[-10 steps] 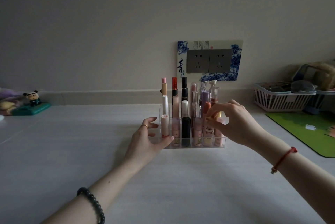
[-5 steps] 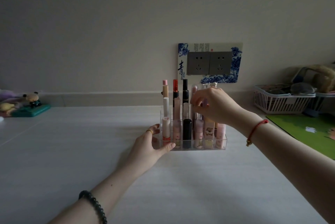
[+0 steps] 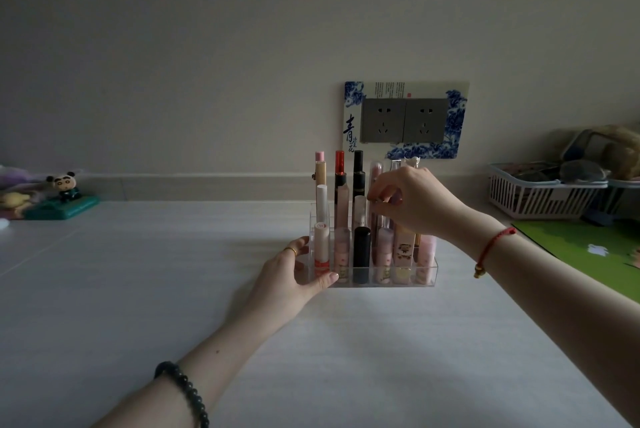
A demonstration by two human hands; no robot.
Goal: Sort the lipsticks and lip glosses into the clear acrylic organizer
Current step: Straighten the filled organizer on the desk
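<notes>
Organizer: the clear acrylic organizer (image 3: 428, 272) is set upright on the white table (image 3: 138, 289), about midway between its left and right edges and nearer the far edge than the near one
Contents: lipsticks and lip glosses (image 3: 383, 254) are stood upright in the compartments, in rows that step up toward the back; a black tube (image 3: 362, 254) is seen in the front row; a red-capped tube (image 3: 340, 168) is seen at the back
Left hand: the left hand (image 3: 289, 277) is wrapped round the organizer's left end; the thumb is pressed on the front lower corner and the fingers are laid on the left wall
Right hand: the right hand (image 3: 414, 200) is held over the rear rows with fingers curled; the fingertips (image 3: 373, 199) are brought against a pink tube; whether a tube is actually pinched cannot be told
Far right corner: a white slatted basket (image 3: 540, 200) is placed by the wall; a green mat (image 3: 588, 247) is laid before it
Far left corner: a panda figure (image 3: 65, 187) is seated on a teal base
</notes>
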